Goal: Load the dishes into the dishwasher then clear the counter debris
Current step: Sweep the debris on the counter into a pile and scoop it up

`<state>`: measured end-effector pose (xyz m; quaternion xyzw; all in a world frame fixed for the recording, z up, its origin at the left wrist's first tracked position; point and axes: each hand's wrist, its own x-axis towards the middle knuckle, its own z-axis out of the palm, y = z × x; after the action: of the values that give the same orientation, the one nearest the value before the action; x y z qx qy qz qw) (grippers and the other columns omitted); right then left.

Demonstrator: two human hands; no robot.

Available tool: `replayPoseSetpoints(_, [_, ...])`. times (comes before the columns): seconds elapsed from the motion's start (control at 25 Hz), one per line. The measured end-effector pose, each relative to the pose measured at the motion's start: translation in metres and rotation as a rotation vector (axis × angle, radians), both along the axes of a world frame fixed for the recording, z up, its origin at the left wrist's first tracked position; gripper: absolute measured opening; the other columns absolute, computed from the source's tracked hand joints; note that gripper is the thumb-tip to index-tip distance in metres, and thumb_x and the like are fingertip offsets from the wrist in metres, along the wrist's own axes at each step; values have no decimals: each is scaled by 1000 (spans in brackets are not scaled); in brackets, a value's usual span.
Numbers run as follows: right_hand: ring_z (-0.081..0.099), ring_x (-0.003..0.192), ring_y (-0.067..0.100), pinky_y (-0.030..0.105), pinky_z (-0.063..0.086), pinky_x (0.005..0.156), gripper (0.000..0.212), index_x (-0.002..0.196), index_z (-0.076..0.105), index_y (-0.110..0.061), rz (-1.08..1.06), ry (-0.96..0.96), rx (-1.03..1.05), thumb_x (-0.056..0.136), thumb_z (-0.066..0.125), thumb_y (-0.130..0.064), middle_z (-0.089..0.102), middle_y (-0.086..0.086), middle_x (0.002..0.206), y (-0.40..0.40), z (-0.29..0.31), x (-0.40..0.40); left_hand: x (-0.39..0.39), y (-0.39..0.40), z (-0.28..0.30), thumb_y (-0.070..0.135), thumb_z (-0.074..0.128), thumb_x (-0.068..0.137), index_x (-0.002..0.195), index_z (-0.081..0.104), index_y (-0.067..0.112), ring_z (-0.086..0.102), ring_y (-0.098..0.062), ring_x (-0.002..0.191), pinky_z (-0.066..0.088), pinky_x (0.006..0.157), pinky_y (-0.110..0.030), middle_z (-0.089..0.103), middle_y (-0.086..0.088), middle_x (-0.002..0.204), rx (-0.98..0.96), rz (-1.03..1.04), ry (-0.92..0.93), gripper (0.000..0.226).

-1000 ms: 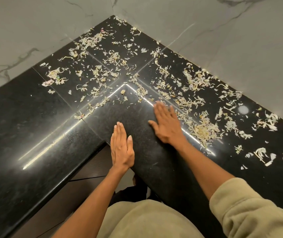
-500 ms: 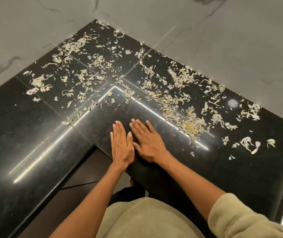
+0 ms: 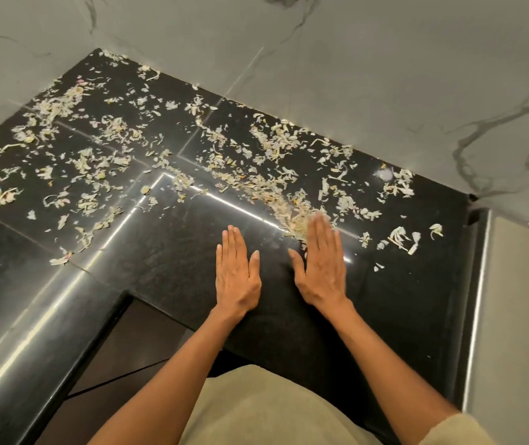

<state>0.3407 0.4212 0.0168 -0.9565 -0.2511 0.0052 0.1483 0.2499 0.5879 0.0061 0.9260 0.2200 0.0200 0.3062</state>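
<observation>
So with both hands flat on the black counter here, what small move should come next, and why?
Probably sweep the right hand leftward toward the left hand: its fingertips touch the densest pile of peel scraps, and the left hand lies flat on bare counter, ready to stop them.

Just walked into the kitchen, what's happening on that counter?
A person is clearing scraps off a black corner counter by hand. Both hands lie flat and open on it: the left hand on a bare patch, the right hand with its fingertips at the edge of a scrap pile. Most of the scraps are spread toward the marble wall.
</observation>
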Motion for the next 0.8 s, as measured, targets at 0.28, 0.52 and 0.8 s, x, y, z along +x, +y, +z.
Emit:
replayPoseSetpoints(0.28, [-18, 153, 29, 47, 0, 126, 98, 156, -10, 2, -350, 187, -125, 95, 9, -73, -16, 21, 164, -28, -13, -18, 18, -24, -6, 53, 0, 99, 157, -12, 11, -20, -10, 150, -11, 123, -32, -17, -3, 165, 54, -69, 5, 72])
replayPoseSetpoints(0.52, [-25, 151, 25, 45, -4, 125, 89, 155, -16, -2, -32, 203, -94, 100, 10, -67, -24, 17, 163, 52, -15, 17, 14, -19, -7, 47, 8, 102, 157, -5, 14, -12, -4, 151, -7, 124, -31, -8, 2, 166, -57, -65, -82, 65])
replayPoseSetpoints(0.8, [1, 155, 11, 38, 9, 126, 65, 160, 9, -13, -12, 170, 378, 107, 34, -39, 8, 3, 168, 2, -4, 12, 16, -24, -7, 44, 9, 102, 159, 1, 15, -6, -3, 152, -3, 125, -31, 2, 1, 167, -37, 57, -118, 64])
